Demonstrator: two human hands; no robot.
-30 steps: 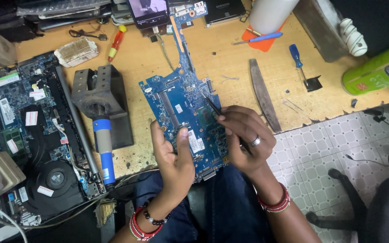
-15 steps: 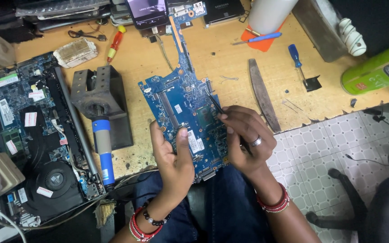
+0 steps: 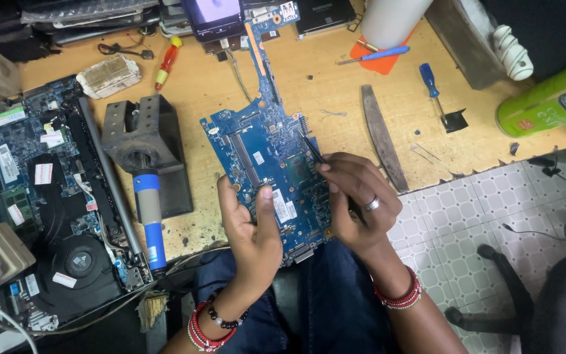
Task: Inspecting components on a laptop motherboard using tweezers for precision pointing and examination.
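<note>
Little has changed: the right hand [image 3: 360, 208] has edged its thin dark tool [image 3: 312, 147] slightly lower on the blue board [image 3: 266, 157], near frame centre.

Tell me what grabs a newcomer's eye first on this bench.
The blue circuit board at the centre of the wooden bench, steadied by the left hand while the right hand puts a thin dark tool to it. At far left lies an opened laptop with its fan showing, and a bright green can lies at the right edge.
</note>
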